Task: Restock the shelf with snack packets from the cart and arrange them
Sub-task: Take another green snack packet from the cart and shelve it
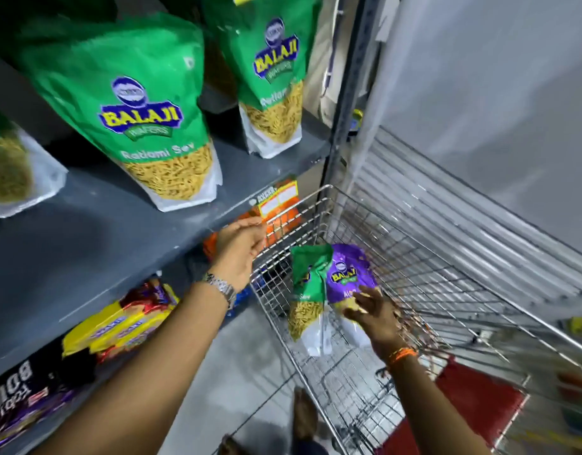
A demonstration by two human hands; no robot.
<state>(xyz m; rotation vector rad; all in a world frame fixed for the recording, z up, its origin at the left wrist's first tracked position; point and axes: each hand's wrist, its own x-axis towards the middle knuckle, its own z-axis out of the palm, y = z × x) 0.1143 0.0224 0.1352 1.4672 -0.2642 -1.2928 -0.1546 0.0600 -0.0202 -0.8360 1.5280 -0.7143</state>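
Three green snack packets stand on the grey shelf (96,231): one in the middle (135,110), one to the right (270,77), and a partly cut-off one at the far left (10,169). Inside the wire cart (397,231) lie a green packet (307,290) and a purple packet (347,277). My right hand (376,315) reaches into the cart, its fingers touching the lower part of the purple packet. My left hand (240,247), with a watch on the wrist, hovers open at the shelf's front edge beside the cart's rim.
A price label (278,198) hangs on the shelf edge above orange packets (283,221). The lower shelf holds yellow and red packs (125,323) and dark purple packs (17,399). A grey upright post (352,93) borders the shelf. My feet (304,418) stand on the grey floor.
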